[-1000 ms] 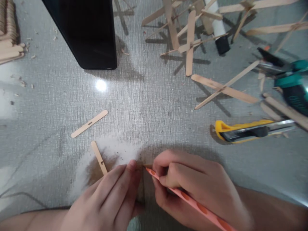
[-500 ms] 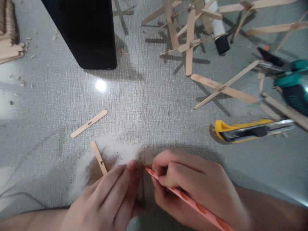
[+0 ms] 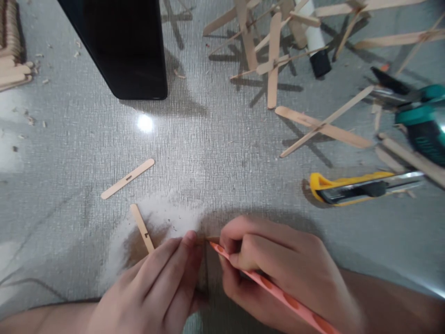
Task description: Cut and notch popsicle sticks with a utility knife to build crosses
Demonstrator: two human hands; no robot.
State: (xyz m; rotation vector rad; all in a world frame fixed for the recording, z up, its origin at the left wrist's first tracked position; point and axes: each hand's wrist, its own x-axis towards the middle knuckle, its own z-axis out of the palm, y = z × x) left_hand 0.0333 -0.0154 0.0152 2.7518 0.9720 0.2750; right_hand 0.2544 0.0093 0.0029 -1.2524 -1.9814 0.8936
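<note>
My right hand (image 3: 274, 269) is closed round a pink pencil (image 3: 274, 287) with orange spots, held at a slant. Its tip touches a wooden craft stick (image 3: 213, 240), of which only a short piece shows between my hands. My left hand (image 3: 160, 283) is closed, fingers together, and pins that stick from the left; its grip is partly hidden. Beside my left hand lies a notched craft stick (image 3: 141, 225), its lower end covered by the hand. Farther up rests another craft stick (image 3: 118, 186) with a small slot in its middle.
A yellow utility knife (image 3: 351, 188) lies to the right, with teal-handled pliers (image 3: 422, 120) above it. Crossed craft sticks (image 3: 321, 125) and several joined ones spread across the upper right. A black phone-like device (image 3: 125, 51) stands at the top; stacked sticks (image 3: 14, 69) sit upper left.
</note>
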